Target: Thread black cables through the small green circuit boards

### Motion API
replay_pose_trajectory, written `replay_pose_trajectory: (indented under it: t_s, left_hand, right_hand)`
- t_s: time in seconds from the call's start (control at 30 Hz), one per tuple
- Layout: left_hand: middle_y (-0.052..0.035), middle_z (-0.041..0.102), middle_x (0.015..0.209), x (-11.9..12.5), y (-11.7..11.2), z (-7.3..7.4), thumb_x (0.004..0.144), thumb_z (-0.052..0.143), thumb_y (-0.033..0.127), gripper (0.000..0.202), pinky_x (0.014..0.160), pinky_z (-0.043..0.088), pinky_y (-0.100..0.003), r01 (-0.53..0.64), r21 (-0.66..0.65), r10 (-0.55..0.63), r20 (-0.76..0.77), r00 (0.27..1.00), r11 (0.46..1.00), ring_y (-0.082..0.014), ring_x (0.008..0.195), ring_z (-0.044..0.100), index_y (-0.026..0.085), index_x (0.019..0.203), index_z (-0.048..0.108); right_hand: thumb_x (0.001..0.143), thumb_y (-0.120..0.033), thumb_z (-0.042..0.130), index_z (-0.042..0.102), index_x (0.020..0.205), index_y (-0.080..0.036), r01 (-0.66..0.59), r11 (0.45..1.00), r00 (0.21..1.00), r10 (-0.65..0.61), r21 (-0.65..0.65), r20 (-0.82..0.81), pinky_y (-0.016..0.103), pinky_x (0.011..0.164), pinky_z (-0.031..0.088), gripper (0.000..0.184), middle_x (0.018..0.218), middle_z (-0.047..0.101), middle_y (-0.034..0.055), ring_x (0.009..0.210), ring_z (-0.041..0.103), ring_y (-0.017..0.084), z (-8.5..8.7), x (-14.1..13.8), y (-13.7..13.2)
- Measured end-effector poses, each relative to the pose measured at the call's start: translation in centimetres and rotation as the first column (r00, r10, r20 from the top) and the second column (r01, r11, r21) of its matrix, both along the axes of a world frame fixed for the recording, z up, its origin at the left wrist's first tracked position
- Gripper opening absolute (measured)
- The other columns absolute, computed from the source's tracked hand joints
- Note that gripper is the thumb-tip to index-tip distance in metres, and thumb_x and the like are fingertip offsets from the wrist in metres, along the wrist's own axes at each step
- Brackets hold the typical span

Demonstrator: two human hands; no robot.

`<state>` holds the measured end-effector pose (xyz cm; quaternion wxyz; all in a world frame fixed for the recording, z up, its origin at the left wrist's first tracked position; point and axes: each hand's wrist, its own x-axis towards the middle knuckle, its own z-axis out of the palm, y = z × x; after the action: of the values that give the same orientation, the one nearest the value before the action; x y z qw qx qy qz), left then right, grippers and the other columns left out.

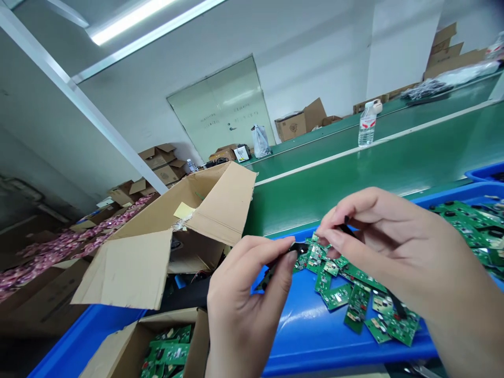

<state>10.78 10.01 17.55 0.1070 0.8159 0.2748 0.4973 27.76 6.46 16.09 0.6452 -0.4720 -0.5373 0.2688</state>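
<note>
A small black part [300, 248] sits in the left hand [246, 299], fingertip-pinched to suit its size; the right hand [394, 239] pinches what looks like another dark piece [347, 229]. Circuit boards [357, 307] lie within reach toward the blue tray's [311, 341] right edge.

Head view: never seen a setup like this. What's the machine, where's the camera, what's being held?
There is no machine here: these are a person's bare hands, and the one picture comes from a camera worn on that person's head, so the room looks tilted.

The left hand pinches a small dark piece between thumb and fingertip. The right hand grips a dark part; its exact kind is unclear.

Below them, green circuit boards lie in a blue tray. More boards sit in a small carton at lower left. A water bottle stands farther back.
</note>
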Motion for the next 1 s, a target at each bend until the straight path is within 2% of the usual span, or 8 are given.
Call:
replay_pose_trajectory:
  t_s: [0.1, 0.17, 0.23, 0.33, 0.5, 0.63, 0.77, 1.0]
  left_hand:
    - [0.0008, 0.072, 0.082, 0.2, -0.4, -0.1, 0.08, 0.068, 0.006, 0.023, 0.063, 0.057, -0.019, 0.022, -0.123, -0.01, 0.099, 0.995, 0.992, -0.0117, 0.073, 0.067, 0.024, 0.095, 0.071]
    - [0.0031, 0.071, 0.079, 0.4, -0.6, -0.1, 0.079, 0.069, 0.006, 0.023, 0.062, 0.056, -0.017, 0.031, -0.186, -0.003, 0.15, 0.989, 0.982, -0.01, 0.069, 0.067, 0.025, 0.092, 0.069]
    - [0.0049, 0.069, 0.075, 0.6, -0.9, -0.1, 0.078, 0.07, 0.005, 0.022, 0.061, 0.055, -0.015, 0.03, -0.203, 0.007, 0.181, 0.983, 0.979, -0.0083, 0.065, 0.065, 0.025, 0.089, 0.067]
    - [0.0055, 0.067, 0.073, 0.7, -1.0, -0.1, 0.08, 0.067, 0.003, 0.022, 0.061, 0.054, -0.014, 0.03, -0.163, 0.0, 0.182, 0.983, 0.986, -0.0072, 0.064, 0.062, 0.024, 0.085, 0.064]
    - [0.0027, 0.068, 0.081, 0.5, -0.9, 0.1, 0.081, 0.063, 0.001, 0.023, 0.065, 0.055, -0.018, 0.048, -0.034, -0.044, 0.112, 0.993, 0.998, -0.0093, 0.073, 0.064, 0.023, 0.089, 0.064]
    - [-0.0008, 0.069, 0.091, -0.2, -0.9, 0.5, 0.081, 0.064, 0.0, 0.023, 0.076, 0.057, -0.022, 0.014, 0.033, -0.014, -0.007, 1.0, 0.999, -0.0119, 0.085, 0.066, 0.021, 0.091, 0.066]
    - [-0.002, 0.068, 0.095, -1.0, -0.8, 0.8, 0.081, 0.067, 0.004, 0.019, 0.078, 0.057, -0.021, -0.009, 0.078, 0.018, -0.126, 0.992, 0.997, -0.0122, 0.087, 0.067, 0.02, 0.091, 0.067]
    - [-0.0027, 0.067, 0.095, -1.1, -1.3, 1.1, 0.081, 0.065, 0.001, 0.018, 0.078, 0.055, -0.018, -0.031, 0.134, 0.055, -0.18, 0.982, 0.99, -0.0106, 0.087, 0.065, 0.018, 0.089, 0.065]
  right_hand:
    - [0.079, -0.029, 0.071, 0.06, 0.097, -0.029, -0.108, 0.994, 0.994, 0.107, 0.012, 0.036, 0.022, 0.067, 0.059, 0.021, 0.1, 0.069, 0.0023, 0.087, 0.068, 0.018, -0.4, 0.3, -0.1]
    - [0.078, -0.027, 0.072, 0.058, 0.098, -0.029, -0.158, 0.987, 0.985, 0.157, 0.005, 0.064, 0.021, 0.07, 0.059, 0.024, 0.1, 0.069, 0.0012, 0.089, 0.069, 0.017, -0.5, 0.3, -0.1]
    - [0.081, -0.025, 0.07, 0.058, 0.093, -0.028, -0.178, 0.984, 0.982, 0.176, 0.016, 0.071, 0.02, 0.069, 0.059, 0.017, 0.092, 0.069, 0.0002, 0.084, 0.069, 0.015, -0.3, 0.1, 0.0]
    - [0.082, -0.027, 0.068, 0.058, 0.085, -0.026, -0.183, 0.982, 0.982, 0.181, 0.046, 0.047, 0.017, 0.062, 0.057, 0.01, 0.083, 0.067, -0.0011, 0.075, 0.067, 0.012, 0.0, -0.2, 0.0]
    - [0.076, -0.024, 0.073, 0.059, 0.079, -0.024, -0.129, 0.991, 0.989, 0.13, 0.019, -0.076, 0.017, 0.059, 0.055, 0.014, 0.077, 0.067, -0.0008, 0.071, 0.066, 0.013, 0.2, -0.5, -0.1]
    - [0.076, -0.027, 0.073, 0.059, 0.078, -0.027, -0.185, 0.982, 0.979, 0.183, -0.022, -0.092, 0.017, 0.06, 0.055, 0.014, 0.077, 0.069, -0.0029, 0.07, 0.066, 0.012, 0.1, -0.5, 0.0]
    - [0.078, -0.029, 0.072, 0.059, 0.078, -0.026, -0.202, 0.979, 0.978, 0.199, -0.04, -0.067, 0.018, 0.059, 0.056, 0.013, 0.077, 0.069, -0.0025, 0.068, 0.066, 0.013, 0.1, -0.3, 0.1]
    - [0.072, -0.031, 0.078, 0.061, 0.076, -0.024, -0.22, 0.972, 0.963, 0.201, -0.089, -0.18, 0.017, 0.057, 0.055, 0.02, 0.074, 0.066, -0.0025, 0.064, 0.063, 0.011, 0.4, -1.2, -0.3]
